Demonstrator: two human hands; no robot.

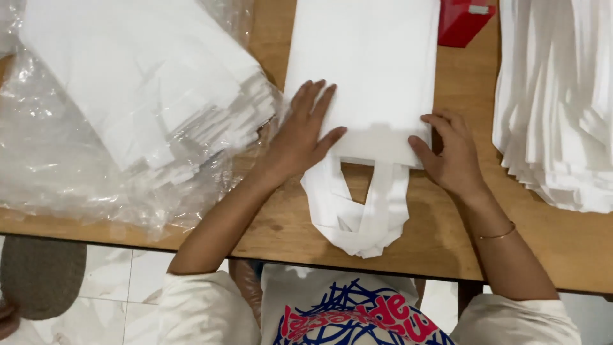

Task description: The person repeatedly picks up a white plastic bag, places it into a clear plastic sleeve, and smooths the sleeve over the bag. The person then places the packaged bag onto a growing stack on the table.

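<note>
A flat white bag [370, 70] lies on the wooden table [447, 223], its looped handles [361, 214] pointing toward me. My left hand [303, 131] rests palm down on the bag's lower left part, fingers spread. At the bag's lower right corner, my right hand [450, 153] has its thumb on top and fingers curled at the edge.
A stack of white bags in clear plastic wrap [128, 96] fills the left of the table. Another fanned stack of white bags [555, 102] lies at the right. A red object [463, 22] sits at the far edge. Tiled floor [134, 287] shows below.
</note>
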